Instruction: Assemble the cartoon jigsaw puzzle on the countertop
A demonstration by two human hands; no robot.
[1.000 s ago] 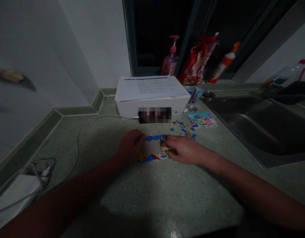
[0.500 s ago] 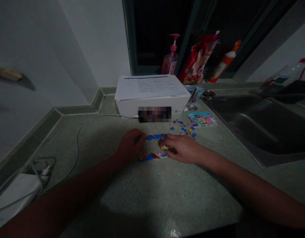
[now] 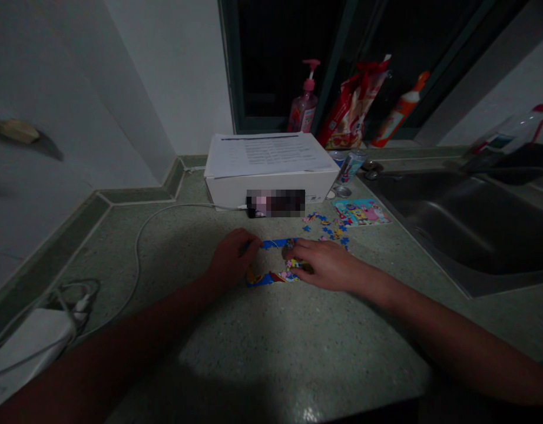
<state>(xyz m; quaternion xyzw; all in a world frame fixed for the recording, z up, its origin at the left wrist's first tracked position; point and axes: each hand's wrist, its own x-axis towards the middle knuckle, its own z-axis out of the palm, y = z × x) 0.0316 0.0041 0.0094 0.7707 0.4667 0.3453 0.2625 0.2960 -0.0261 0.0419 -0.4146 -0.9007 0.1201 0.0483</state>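
Note:
A partly joined jigsaw puzzle (image 3: 278, 278) lies flat on the counter, its blue top and bottom strips showing around a bare middle. At its upper left corner rests my left hand (image 3: 231, 254), the fingers curled together against the edge. My right hand (image 3: 328, 263) covers the puzzle's right side, with thumb and fingers bent in around colourful jigsaw pieces (image 3: 292, 264); the fingers hide part of them. Beyond that hand several loose jigsaw pieces (image 3: 327, 227) are scattered. Behind them is a light-blue picture card (image 3: 362, 212) with cartoon figures.
A white box (image 3: 271, 187) with printed paper on top stands behind the puzzle, a phone (image 3: 275, 204) leaning on its front. The phone's cable (image 3: 138, 247) curves along the left to a white power strip (image 3: 33, 341). A metal sink (image 3: 470, 224) is at right; bottles and a red bag (image 3: 348, 109) stand behind.
Both hands stay almost in place; the right fingers shift only very slightly over the pieces. The blurred phone screen looks different.

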